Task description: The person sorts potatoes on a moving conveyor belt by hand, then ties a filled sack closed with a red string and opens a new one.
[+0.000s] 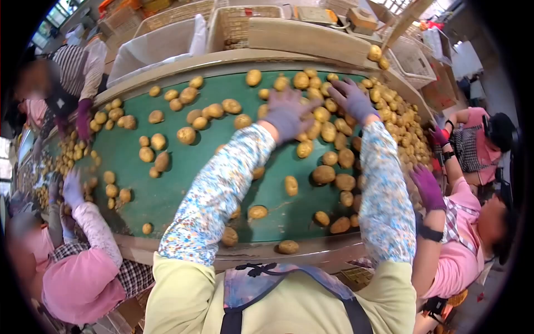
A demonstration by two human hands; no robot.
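Both of my arms reach out over a green conveyor belt (pixel 167 195) strewn with several loose potatoes. My left hand (pixel 286 114), in a purple glove, hovers with fingers spread over the potatoes (pixel 305 148) near the belt's middle. My right hand (pixel 351 99), gloved the same way, is spread over a denser cluster of potatoes (pixel 321 114) toward the far side. Neither hand visibly holds a potato. Floral sleeves cover both forearms.
Other people in pink and purple gloves work at the belt's left (pixel 72 189), far left (pixel 83 119) and right (pixel 428 186). Wicker and plastic crates (pixel 233 25) stand behind the belt's far rim. A thick pile of potatoes (pixel 409 133) lies at the right.
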